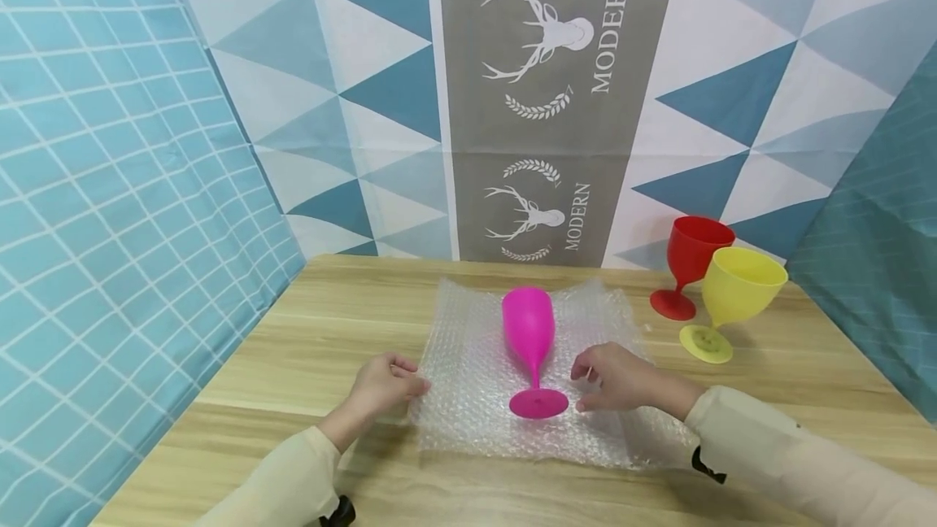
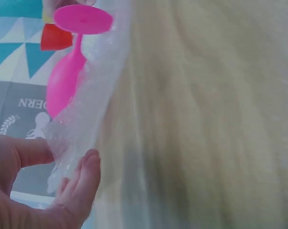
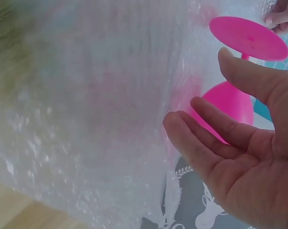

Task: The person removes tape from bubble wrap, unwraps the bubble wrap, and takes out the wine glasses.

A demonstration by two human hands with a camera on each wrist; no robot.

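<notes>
A pink plastic goblet (image 1: 529,328) lies on its side on a sheet of bubble wrap (image 1: 468,421), its round foot towards me. At the sheet's left edge my left hand (image 1: 379,390) pinches the wrap; the left wrist view has the wrap's edge (image 2: 69,138) between thumb and fingers. Just right of the goblet's stem, my right hand (image 1: 618,378) hovers over the sheet with bent, parted fingers and holds nothing. In the right wrist view, the fingertips (image 3: 175,121) are close to the wrap; whether they touch it is unclear.
A red goblet (image 1: 688,254) and a yellow goblet (image 1: 739,291) stand upright at the back right of the wooden table (image 1: 293,348). Patterned cloth (image 1: 395,104) hangs behind the table, and blue checked cloth (image 1: 110,185) hangs on the left.
</notes>
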